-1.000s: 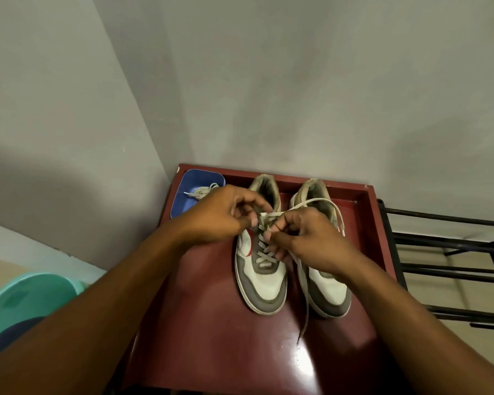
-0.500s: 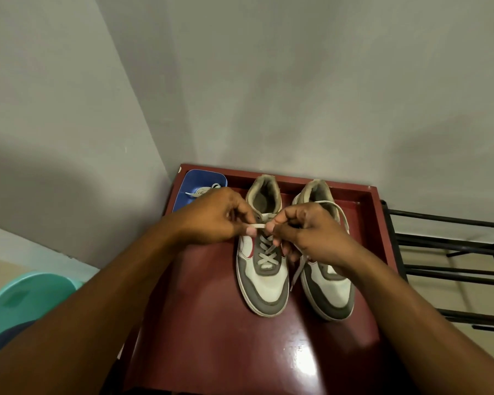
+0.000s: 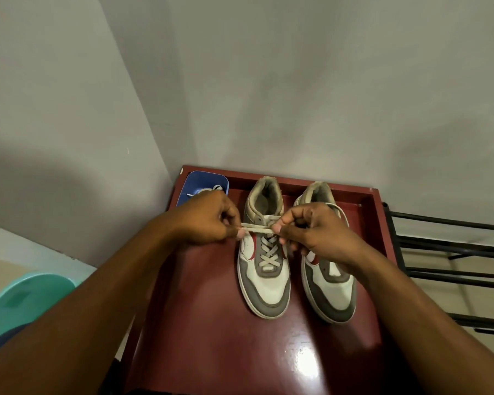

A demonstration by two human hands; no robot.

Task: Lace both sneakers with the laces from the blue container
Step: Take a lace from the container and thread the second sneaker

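Left grip (image 3: 211, 220) and right grip (image 3: 317, 232) are both clamped on the lace (image 3: 257, 230), pinched thumb to finger. A short span runs straight between them, just above the upper eyelets of the first sneaker (image 3: 264, 280). That sneaker has crisscross lacing from the toe end up to the span, with the toe pointing at me. The second sneaker (image 3: 331, 295) sits just beside it on my right, parallel. My right grip covers its upper half. A pale lace strand arcs over its collar behind my right grip.

Both sneakers sit on the dark red counter (image 3: 211, 337), which has a raised rim. The blue container (image 3: 203, 181) is in the counter's far left corner, just past my left grip, with another lace (image 3: 208, 191) inside.

A teal basin (image 3: 26, 297) is low on my left. A black rack (image 3: 445, 252) is on my right.
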